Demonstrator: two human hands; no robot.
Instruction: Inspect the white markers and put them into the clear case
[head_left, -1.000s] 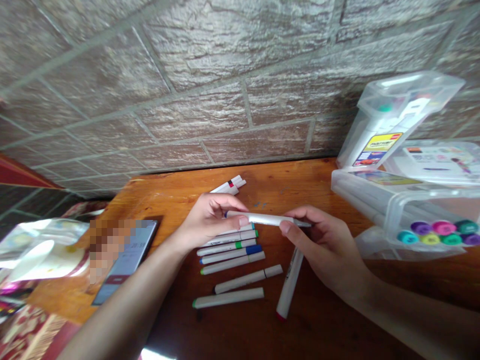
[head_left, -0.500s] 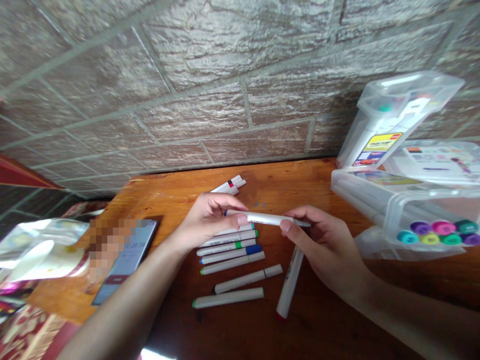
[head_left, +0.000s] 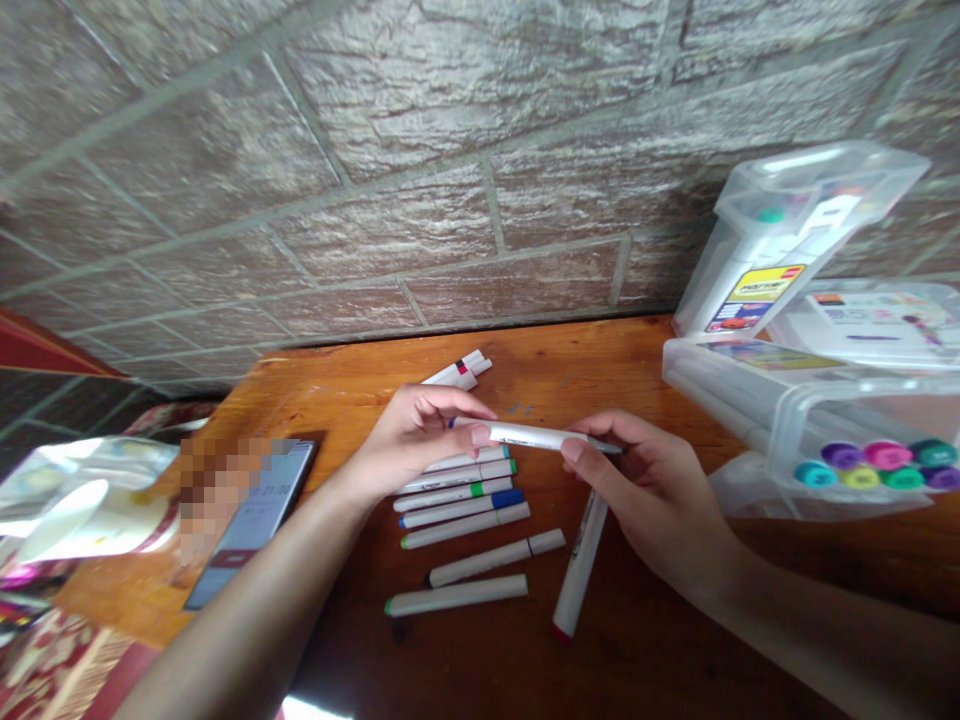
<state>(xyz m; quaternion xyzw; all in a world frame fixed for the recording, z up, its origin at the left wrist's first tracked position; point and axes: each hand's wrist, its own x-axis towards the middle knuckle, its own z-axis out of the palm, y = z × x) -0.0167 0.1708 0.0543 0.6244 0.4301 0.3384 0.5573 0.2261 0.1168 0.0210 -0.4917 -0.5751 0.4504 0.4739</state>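
Note:
Both of my hands hold one white marker (head_left: pixel 534 437) level above the wooden table (head_left: pixel 645 640). My left hand (head_left: pixel 416 437) pinches its left end, where a blue cap shows between the fingers. My right hand (head_left: pixel 652 490) grips its right end with thumb and fingers closed. Below them several white markers (head_left: pixel 461 500) lie in a row on the table, with green, blue and black ends. One more white marker (head_left: pixel 577 575) lies slanted under my right hand, and a pair of markers (head_left: pixel 459 372) rests farther back.
An open clear plastic case (head_left: pixel 795 300) with several coloured marker caps (head_left: pixel 874 465) stands at the right. A phone (head_left: pixel 251 520) lies at the left beside a plastic-wrapped package (head_left: pixel 75 510). A stone tile wall (head_left: pixel 375 180) rises behind the table.
My left thumb has slid slightly along the marker's left end, hiding more of the blue cap. My right hand and the table's markers stay where they were.

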